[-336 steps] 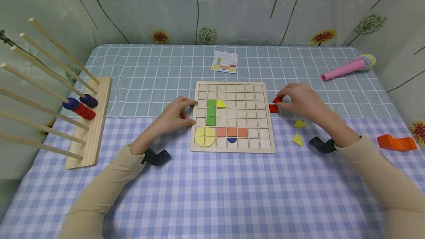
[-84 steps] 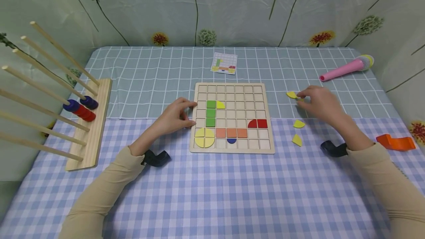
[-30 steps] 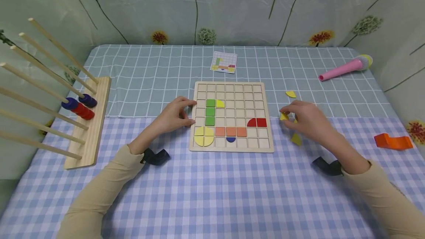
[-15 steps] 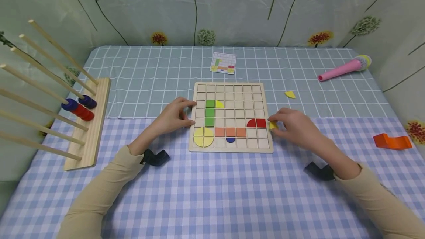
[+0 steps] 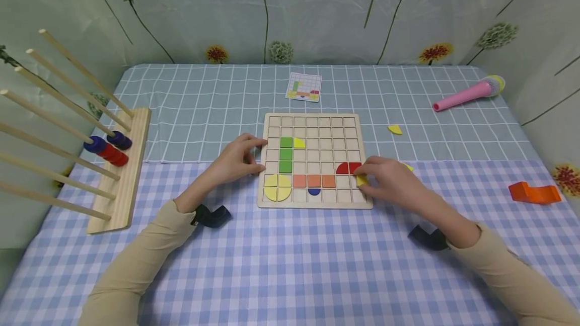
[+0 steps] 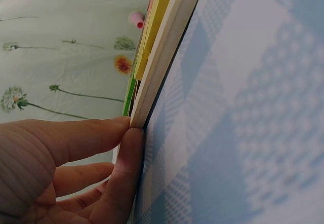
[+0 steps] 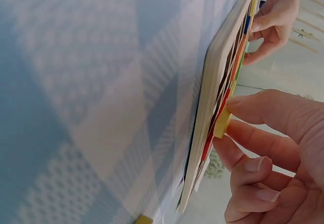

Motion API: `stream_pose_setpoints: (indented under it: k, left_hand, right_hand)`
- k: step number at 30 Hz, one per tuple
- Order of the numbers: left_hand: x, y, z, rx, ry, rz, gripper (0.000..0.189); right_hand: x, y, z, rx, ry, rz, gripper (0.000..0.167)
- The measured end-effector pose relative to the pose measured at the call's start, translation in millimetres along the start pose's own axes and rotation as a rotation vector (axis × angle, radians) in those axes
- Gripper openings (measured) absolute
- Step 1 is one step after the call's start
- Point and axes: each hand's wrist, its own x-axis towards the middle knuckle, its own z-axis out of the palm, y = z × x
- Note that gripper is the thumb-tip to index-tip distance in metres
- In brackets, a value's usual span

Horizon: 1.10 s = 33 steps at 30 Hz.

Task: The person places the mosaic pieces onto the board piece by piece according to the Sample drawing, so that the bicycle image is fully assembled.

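Observation:
A wooden grid board (image 5: 312, 206) lies mid-table with flat coloured pieces in its cells. Thumb and forefinger of my left hand (image 5: 235, 157) are spread along its left edge; in the left wrist view the fingertips touch that edge. My right hand (image 5: 389, 177) pinches a yellow quarter-circle piece (image 7: 223, 121) between thumb and fingers, over the board's right side, just below a red square (image 5: 355, 167) and a red quarter circle (image 5: 343, 168). Also on the board are green squares (image 5: 286, 154), orange squares (image 5: 314, 181), a yellow circle of quarters (image 5: 277, 188) and a blue half circle (image 5: 314, 191).
Right of the board lies a yellow quarter circle (image 5: 395, 129); another (image 5: 408, 166) peeks out behind my right hand. A pattern card (image 5: 304, 86) lies beyond the board. A peg rack with beads (image 5: 136, 165) stands left. A pink toy microphone (image 5: 464, 96) and an orange block (image 5: 534, 193) lie right.
The two red pieces have gone from beside the board onto it. My right hand picked up a yellow quarter circle and carried it left over the board. My left hand stayed put.

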Motion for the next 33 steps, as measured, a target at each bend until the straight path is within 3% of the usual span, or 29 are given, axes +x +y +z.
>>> stream_pose_setpoints:
  k: [14, 33]
  left_hand:
    - [-0.1, 1.5, -0.5, -0.004, 0.000, -0.006, 0.062]
    - [-0.3, 2.5, -0.5, -0.009, 0.000, -0.005, 0.062]
  right_hand:
    - [2.4, -3.3, 5.0, -0.042, -0.001, -0.025, 0.023]
    - [0.8, -4.7, -2.0, -0.023, -0.004, 0.020, 0.022]
